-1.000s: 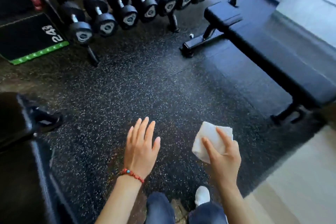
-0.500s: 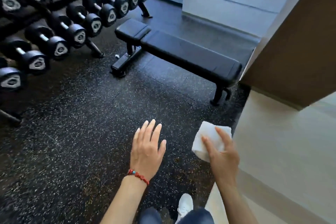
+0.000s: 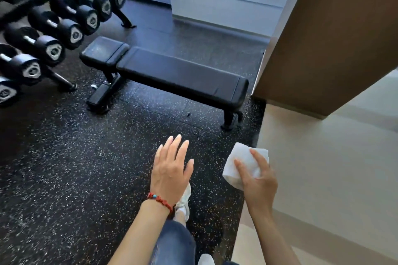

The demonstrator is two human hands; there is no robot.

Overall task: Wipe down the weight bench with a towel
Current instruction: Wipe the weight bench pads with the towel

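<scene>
1. Approach step: the right hand (image 3: 257, 180) carries the towel (image 3: 241, 162), fingers clamped over its folds; the left hand (image 3: 171, 171) hangs empty, fingers straight and close together.
2. The bench (image 3: 181, 75) sits ahead on the floor (image 3: 86, 168), well apart from both hands, unwiped.
3. Next up, by my read: step in and lay the towel flat on the pad.
4. Versus a moment ago, the bench is nearer and more central.

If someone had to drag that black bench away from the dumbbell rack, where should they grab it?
Probably the free end of the long pad of the bench, coming from the beige-floor side. That end overhangs its rear leg with open floor around it, while the short seat pad end sits close beside the dumbbell rack, leaving less room.
</scene>
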